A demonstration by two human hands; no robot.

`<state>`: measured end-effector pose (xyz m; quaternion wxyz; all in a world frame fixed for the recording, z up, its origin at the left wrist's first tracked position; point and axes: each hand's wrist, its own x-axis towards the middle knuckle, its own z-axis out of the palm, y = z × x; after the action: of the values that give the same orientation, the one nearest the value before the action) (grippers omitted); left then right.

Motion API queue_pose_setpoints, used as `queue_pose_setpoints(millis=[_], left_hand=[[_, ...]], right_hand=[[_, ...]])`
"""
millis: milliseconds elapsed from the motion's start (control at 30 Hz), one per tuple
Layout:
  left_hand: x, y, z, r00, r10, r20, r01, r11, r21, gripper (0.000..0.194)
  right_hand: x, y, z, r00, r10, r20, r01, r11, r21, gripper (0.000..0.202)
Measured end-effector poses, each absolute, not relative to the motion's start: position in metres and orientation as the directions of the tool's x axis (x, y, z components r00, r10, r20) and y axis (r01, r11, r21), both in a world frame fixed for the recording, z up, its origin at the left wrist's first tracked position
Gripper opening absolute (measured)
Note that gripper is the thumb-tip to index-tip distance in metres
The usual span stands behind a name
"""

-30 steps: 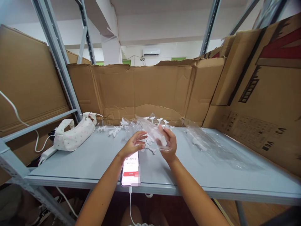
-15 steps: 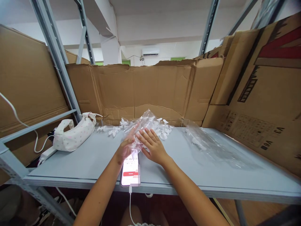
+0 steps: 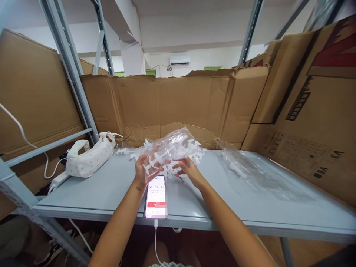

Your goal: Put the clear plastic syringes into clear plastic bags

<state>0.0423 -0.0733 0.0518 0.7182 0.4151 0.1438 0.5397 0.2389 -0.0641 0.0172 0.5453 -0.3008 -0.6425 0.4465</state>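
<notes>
Clear plastic fills our hands at a grey shelf [image 3: 111,193] walled in by cardboard [image 3: 172,107]: our left hand [image 3: 144,168] curls its fingers [image 3: 140,163] round the near end of a clear bag [image 3: 174,144] that holds a syringe [image 3: 160,155], lifting it just above the shelf so that it tilts up and away to the right. Our right hand [image 3: 189,170] sits just beside it, below the bag's far half, fingers [image 3: 179,171] loosely bent and narrow; whether they touch the bag or the loose pieces under it we cannot tell. Behind and under the bag lies a scatter of white syringes [image 3: 130,152], running along the back of the shelf to the cardboard. Directly below our hands a phone [image 3: 155,198] lies flat at the shelf's front edge, its screen lit with a timer and a red bar, a white cable [image 3: 155,241] hanging from its near end. At left a white spotted pouch [image 3: 89,159] rests against the shelf's metal upright [image 3: 72,70]. At right, well apart from our hands, a heap of empty clear bags [image 3: 250,172] is spread across the shelf.
</notes>
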Motion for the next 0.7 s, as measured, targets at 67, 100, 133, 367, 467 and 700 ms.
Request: queue_pose_setpoints(millis=[67, 100, 133, 367, 467, 700], left_hand=[[0.043, -0.072, 0.049, 0.456, 0.862, 0.219, -0.611, 0.125, 0.782, 0.067], [0.044, -0.071, 0.048, 0.493, 0.845, 0.207, -0.581, 0.143, 0.801, 0.068], [0.045, -0.070, 0.047, 0.522, 0.831, 0.192, -0.546, 0.153, 0.824, 0.068], [0.051, -0.060, 0.040, 0.420, 0.900, 0.114, -0.351, 0.045, 0.935, 0.079], [0.054, -0.061, 0.038, 0.322, 0.941, 0.101, -0.212, -0.032, 0.977, 0.092], [0.054, -0.046, 0.033, -0.014, 0.995, 0.098, -0.224, -0.099, 0.969, 0.057]], right_hand=[[0.239, -0.065, 0.020, -0.348, 0.845, 0.407, -0.299, 0.312, -0.902, 0.050], [0.240, -0.067, 0.022, -0.381, 0.831, 0.406, -0.359, 0.272, -0.893, 0.050], [0.241, -0.068, 0.023, -0.390, 0.831, 0.397, -0.401, 0.235, -0.886, 0.049], [0.253, -0.064, 0.031, -0.197, 0.962, 0.190, -0.580, 0.042, -0.813, 0.029], [0.253, -0.061, 0.030, -0.155, 0.976, 0.151, -0.626, 0.021, -0.779, 0.026], [0.259, -0.052, 0.026, -0.023, 0.995, 0.094, -0.758, 0.044, -0.651, 0.027]])
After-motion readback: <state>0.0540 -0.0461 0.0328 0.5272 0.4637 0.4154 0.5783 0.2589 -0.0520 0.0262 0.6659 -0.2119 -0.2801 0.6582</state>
